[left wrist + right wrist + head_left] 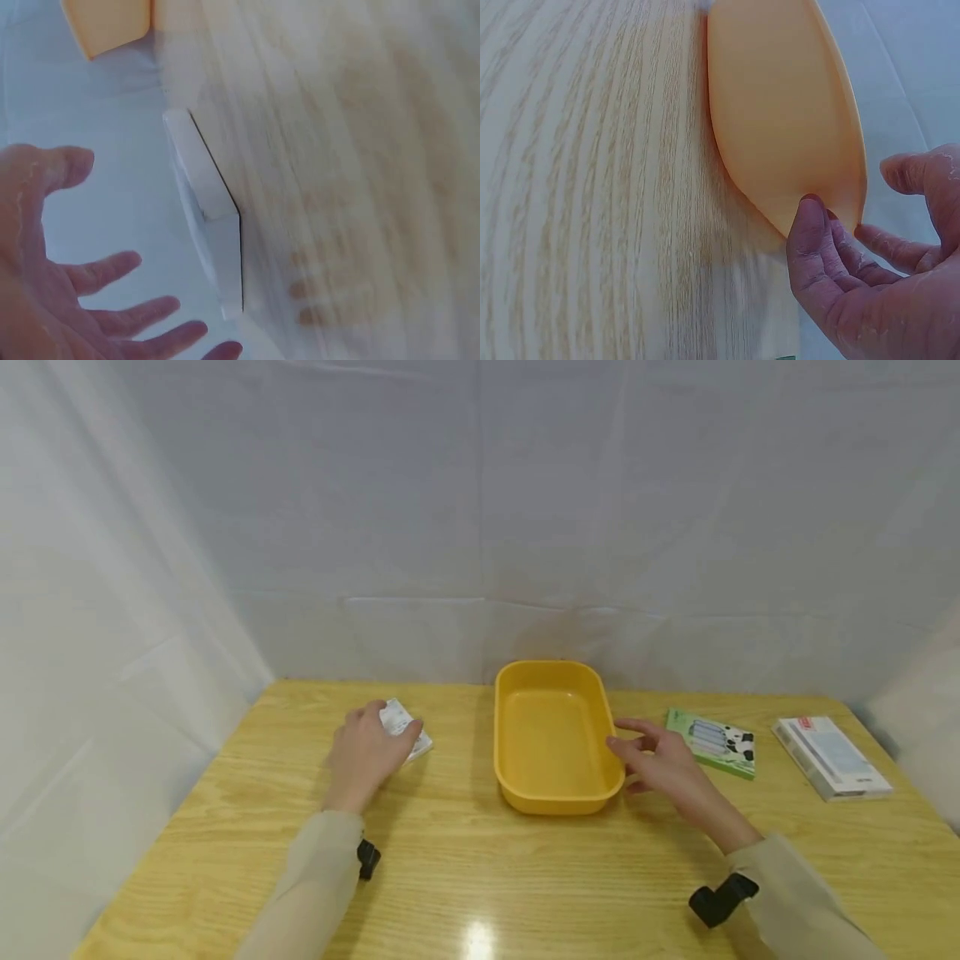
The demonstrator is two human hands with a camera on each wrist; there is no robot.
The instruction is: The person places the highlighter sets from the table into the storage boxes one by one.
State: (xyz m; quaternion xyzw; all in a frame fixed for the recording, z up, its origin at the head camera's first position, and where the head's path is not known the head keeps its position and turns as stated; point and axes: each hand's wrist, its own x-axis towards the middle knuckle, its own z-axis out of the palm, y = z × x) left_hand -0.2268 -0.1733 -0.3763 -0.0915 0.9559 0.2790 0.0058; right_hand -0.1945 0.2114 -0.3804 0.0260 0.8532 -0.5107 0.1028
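A small flat white box [395, 718] lies on the left part of the table, partly covered by my left hand [362, 756] in the head view. The left wrist view shows that hand with spread fingers and thumb, above the white box [206, 176] and apart from it. To the right stands a yellow plastic tray [551, 743] with nothing inside. At its right wall is my right hand [667, 770]. In the right wrist view, fingertips rest against the outside of the tray [780, 97], while the thumb stays off the rim.
Right of the tray, a green box [711, 745] with a panda picture lies flat. Beyond it is a larger white box [832, 757] with a red mark. A white sheet [480, 510] hangs behind the wooden table [465, 868] and down its sides.
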